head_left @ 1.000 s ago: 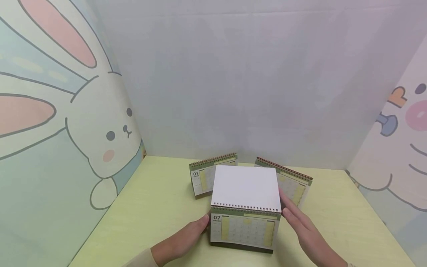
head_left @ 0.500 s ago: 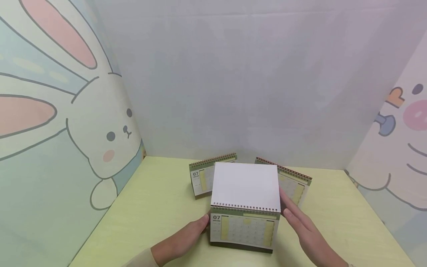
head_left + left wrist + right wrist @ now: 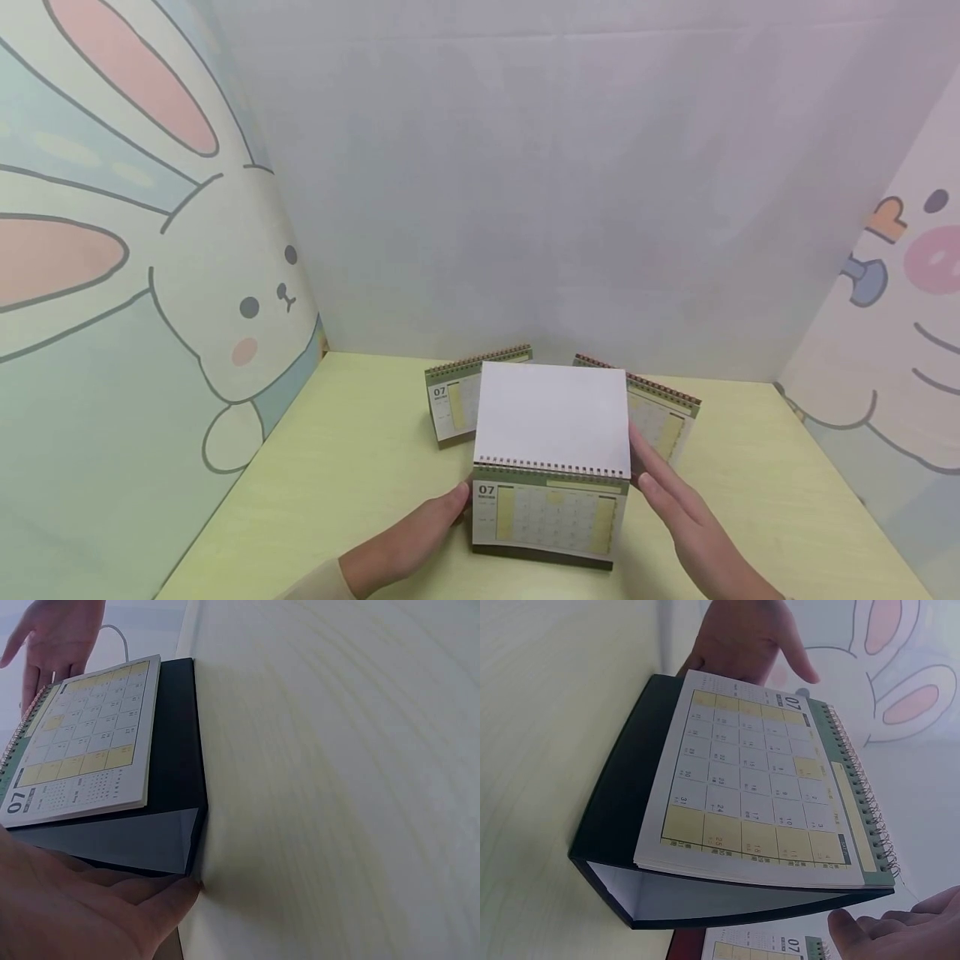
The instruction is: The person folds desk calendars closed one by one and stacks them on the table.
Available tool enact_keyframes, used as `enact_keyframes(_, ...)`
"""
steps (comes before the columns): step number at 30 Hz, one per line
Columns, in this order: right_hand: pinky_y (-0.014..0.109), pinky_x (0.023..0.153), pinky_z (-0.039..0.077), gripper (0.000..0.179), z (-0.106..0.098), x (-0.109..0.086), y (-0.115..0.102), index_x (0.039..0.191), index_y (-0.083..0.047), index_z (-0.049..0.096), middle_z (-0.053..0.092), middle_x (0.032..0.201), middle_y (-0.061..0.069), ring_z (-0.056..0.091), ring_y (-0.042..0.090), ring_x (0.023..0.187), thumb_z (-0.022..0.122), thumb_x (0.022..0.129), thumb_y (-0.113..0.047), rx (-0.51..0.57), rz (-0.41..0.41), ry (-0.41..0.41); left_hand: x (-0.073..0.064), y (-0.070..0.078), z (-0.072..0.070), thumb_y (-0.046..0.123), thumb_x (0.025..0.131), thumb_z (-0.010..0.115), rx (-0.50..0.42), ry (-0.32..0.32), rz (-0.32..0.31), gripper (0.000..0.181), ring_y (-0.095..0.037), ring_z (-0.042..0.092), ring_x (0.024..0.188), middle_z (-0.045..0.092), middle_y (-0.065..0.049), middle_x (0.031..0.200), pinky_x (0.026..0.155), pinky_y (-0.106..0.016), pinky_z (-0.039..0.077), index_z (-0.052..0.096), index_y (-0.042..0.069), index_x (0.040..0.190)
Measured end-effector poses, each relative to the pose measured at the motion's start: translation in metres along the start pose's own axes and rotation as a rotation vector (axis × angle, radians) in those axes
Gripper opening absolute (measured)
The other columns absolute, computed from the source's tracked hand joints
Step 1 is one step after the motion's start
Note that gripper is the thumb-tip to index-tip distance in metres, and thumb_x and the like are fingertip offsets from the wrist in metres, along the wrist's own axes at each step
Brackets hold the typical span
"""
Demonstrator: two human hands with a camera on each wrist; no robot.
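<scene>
A spiral-bound desk calendar [image 3: 551,518] stands at the table's front, its "07" page facing me. Behind its spiral, a blank white sheet [image 3: 553,418] spreads back from the top. My left hand [image 3: 420,533] is at the calendar's left side; in the left wrist view its extended fingers [image 3: 142,900] lie along the end of the dark base [image 3: 176,735]. On the opposite side is my right hand [image 3: 693,533], its fingers reaching along the side and behind the sheet. The right wrist view shows the right thumb [image 3: 844,930] near the upper side corner.
Two similar calendars stand behind, one at back left [image 3: 446,408] and one at back right [image 3: 667,421], partly hidden by the front one. A pale yellow table [image 3: 330,467] lies beneath them. Cartoon-printed walls [image 3: 217,333] rise at the sides, with a plain curtain [image 3: 555,183] at the back.
The white sheet's far edge has shifted slightly upward in the head view and covers a bit more of the calendars behind. Both hands and the front calendar have hardly moved.
</scene>
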State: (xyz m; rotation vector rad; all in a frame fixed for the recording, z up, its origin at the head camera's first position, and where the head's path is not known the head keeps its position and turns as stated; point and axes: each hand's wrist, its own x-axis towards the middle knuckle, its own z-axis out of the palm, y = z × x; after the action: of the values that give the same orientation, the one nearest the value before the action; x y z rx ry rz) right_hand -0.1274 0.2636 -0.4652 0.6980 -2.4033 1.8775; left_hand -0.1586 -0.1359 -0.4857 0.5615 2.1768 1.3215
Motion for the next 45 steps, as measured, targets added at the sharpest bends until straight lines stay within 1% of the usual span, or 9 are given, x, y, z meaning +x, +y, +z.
enact_keyframes(2,-0.001,0.122,0.033,0.063,0.0003,-0.0009,0.0002,0.190,-0.009,0.016,0.020,0.195,-0.022,0.025,-0.028,0.166,0.029,0.129,-0.009,-0.001,-0.012,-0.001,-0.0001,0.0002,0.0000,0.057,0.128,0.006,-0.001,-0.002,0.002,0.081,-0.050,0.026,0.184,0.026,-0.019,0.197,0.146,-0.074,0.026,0.019,0.004,0.189)
enact_keyframes(4,-0.001,0.122,0.033,0.064,0.0007,-0.0016,0.0010,0.190,-0.010,0.018,0.024,0.193,-0.029,0.026,-0.026,0.167,0.029,0.128,-0.006,-0.005,-0.039,0.000,-0.0001,0.0005,0.0001,0.058,0.128,0.007,0.000,0.000,0.000,0.082,-0.050,0.026,0.184,0.027,-0.019,0.197,0.146,-0.075,0.026,0.020,0.004,0.189)
enact_keyframes(9,0.001,0.124,0.035,0.066,0.0012,-0.0023,0.0012,0.190,-0.011,0.018,0.028,0.194,-0.027,0.034,-0.021,0.168,0.028,0.126,-0.001,-0.015,-0.089,-0.004,-0.0012,0.0020,0.0005,0.062,0.127,0.007,-0.003,0.006,-0.006,0.085,-0.051,0.026,0.183,0.027,-0.019,0.197,0.146,-0.075,0.025,0.020,0.004,0.189)
enact_keyframes(15,0.000,0.124,0.033,0.065,0.0010,-0.0046,-0.0038,0.191,-0.016,0.016,0.027,0.194,-0.025,0.037,-0.020,0.166,0.026,0.128,-0.006,0.012,-0.046,-0.025,-0.0020,0.0026,0.0011,0.061,0.127,0.007,-0.004,0.008,-0.005,0.085,-0.051,0.024,0.184,0.025,-0.020,0.197,0.146,-0.075,0.024,0.020,0.003,0.189)
enact_keyframes(20,0.001,0.124,0.033,0.065,0.0010,-0.0055,-0.0052,0.192,-0.020,0.016,0.027,0.195,-0.023,0.039,-0.020,0.166,0.026,0.128,-0.008,0.016,-0.033,-0.030,-0.0011,0.0013,0.0015,0.062,0.127,0.006,-0.007,0.008,-0.007,0.087,-0.050,0.023,0.184,0.023,-0.020,0.198,0.147,-0.073,0.024,0.020,0.001,0.188)
enact_keyframes(30,0.001,0.124,0.033,0.065,0.0011,-0.0068,-0.0054,0.191,-0.018,0.016,0.029,0.195,-0.022,0.042,-0.018,0.165,0.025,0.128,-0.007,0.015,-0.055,-0.022,-0.0026,0.0017,0.0018,0.060,0.128,0.007,0.000,0.016,0.000,0.084,-0.050,0.026,0.184,0.027,-0.019,0.197,0.147,-0.073,0.026,0.022,0.004,0.188)
enact_keyframes(36,0.001,0.125,0.034,0.065,0.0013,-0.0085,-0.0044,0.191,-0.016,0.017,0.031,0.194,-0.022,0.043,-0.017,0.165,0.024,0.128,-0.007,0.018,-0.068,-0.018,-0.0025,0.0002,0.0022,0.059,0.128,0.007,0.002,0.022,0.003,0.084,-0.051,0.026,0.183,0.028,-0.019,0.197,0.147,-0.073,0.027,0.022,0.003,0.188)
enact_keyframes(40,0.001,0.126,0.033,0.065,0.0015,-0.0096,-0.0048,0.191,-0.015,0.017,0.032,0.195,-0.019,0.044,-0.015,0.166,0.024,0.127,-0.004,0.013,-0.096,-0.018,-0.0017,-0.0007,0.0022,0.057,0.129,0.007,0.001,0.020,0.002,0.083,-0.051,0.025,0.183,0.026,-0.020,0.197,0.147,-0.072,0.027,0.022,0.002,0.188)
enact_keyframes(45,0.001,0.125,0.033,0.065,0.0018,-0.0101,-0.0059,0.191,-0.017,0.018,0.033,0.195,-0.018,0.044,-0.015,0.166,0.024,0.127,-0.004,0.004,-0.100,-0.014,-0.0013,-0.0004,0.0020,0.057,0.129,0.006,0.004,0.018,0.001,0.081,-0.051,0.027,0.183,0.028,-0.019,0.197,0.146,-0.073,0.026,0.022,0.004,0.188)
